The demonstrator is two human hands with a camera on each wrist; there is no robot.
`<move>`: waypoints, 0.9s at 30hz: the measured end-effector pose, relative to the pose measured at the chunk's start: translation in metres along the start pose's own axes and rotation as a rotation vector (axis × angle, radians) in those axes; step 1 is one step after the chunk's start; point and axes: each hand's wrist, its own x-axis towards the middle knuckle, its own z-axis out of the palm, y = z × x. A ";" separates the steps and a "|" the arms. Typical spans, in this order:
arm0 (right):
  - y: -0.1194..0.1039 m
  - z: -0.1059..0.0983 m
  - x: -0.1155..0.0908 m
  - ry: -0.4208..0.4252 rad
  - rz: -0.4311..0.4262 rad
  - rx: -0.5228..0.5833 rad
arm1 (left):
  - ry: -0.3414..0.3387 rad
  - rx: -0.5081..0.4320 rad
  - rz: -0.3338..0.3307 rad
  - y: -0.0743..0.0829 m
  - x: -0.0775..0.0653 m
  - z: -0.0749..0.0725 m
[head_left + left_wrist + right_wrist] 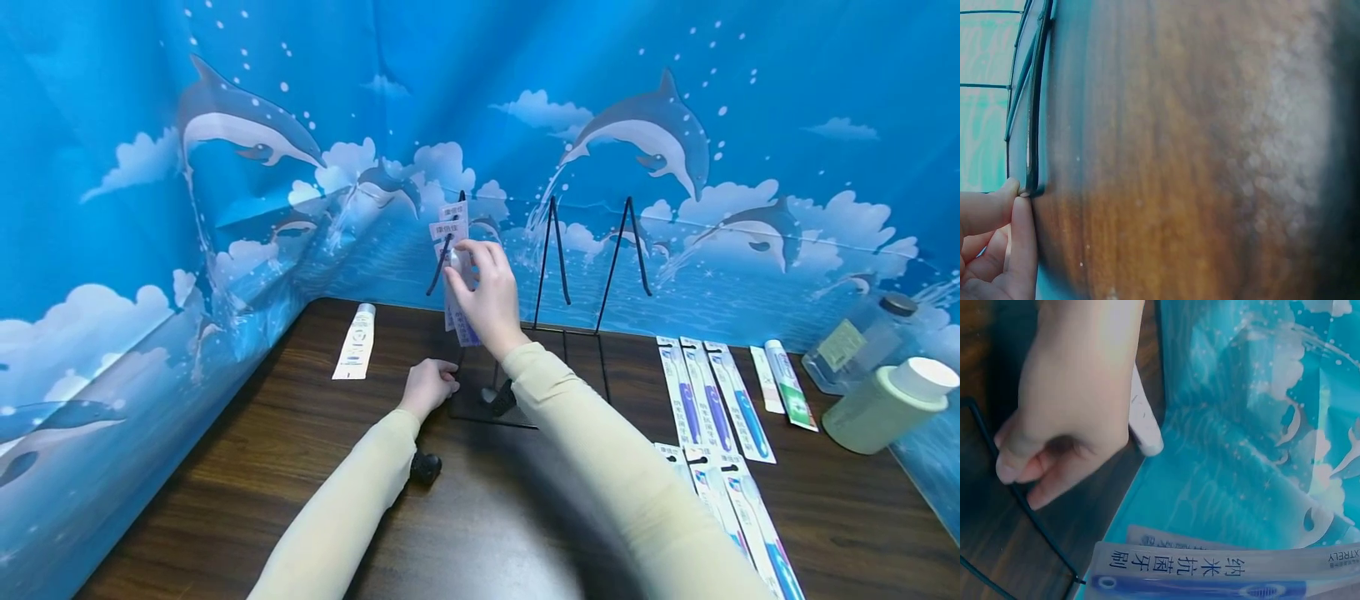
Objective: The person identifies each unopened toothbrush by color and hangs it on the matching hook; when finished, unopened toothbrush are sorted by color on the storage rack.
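Note:
A black wire rack [604, 367] with tall hooks stands on the wooden table. Packaged toothbrushes [467, 333] hang at its left hook, a front one tilted over another behind. My right hand [491, 287] is raised at the front packaged toothbrush and holds its upper part between curled thumb and fingers; the hand partly hides it. My left hand [427, 387] pinches the rack's front left base wire, as the left wrist view shows with thumb and finger [1022, 231] meeting at the wire corner. In the right wrist view a toothbrush package [1197, 569] lies across the bottom edge.
Behind the rack's left side lies a white tube [356, 346]. To the right lie several packaged toothbrushes [708, 396], a green and white toothpaste tube [792, 387], a green bottle [862, 417] and a clear bottle [855, 346]. A blue dolphin curtain [480, 100] borders the table.

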 end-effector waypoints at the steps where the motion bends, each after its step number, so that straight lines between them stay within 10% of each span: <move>1: 0.001 0.001 0.002 -0.002 0.010 -0.003 | 0.000 0.006 0.000 0.000 0.000 0.000; 12: 0.005 0.005 0.012 -0.030 0.064 -0.068 | -0.011 0.003 -0.021 0.001 0.001 -0.001; 27: 0.002 -0.041 -0.015 -0.072 0.031 -0.008 | -0.022 -0.005 -0.040 0.000 0.003 0.001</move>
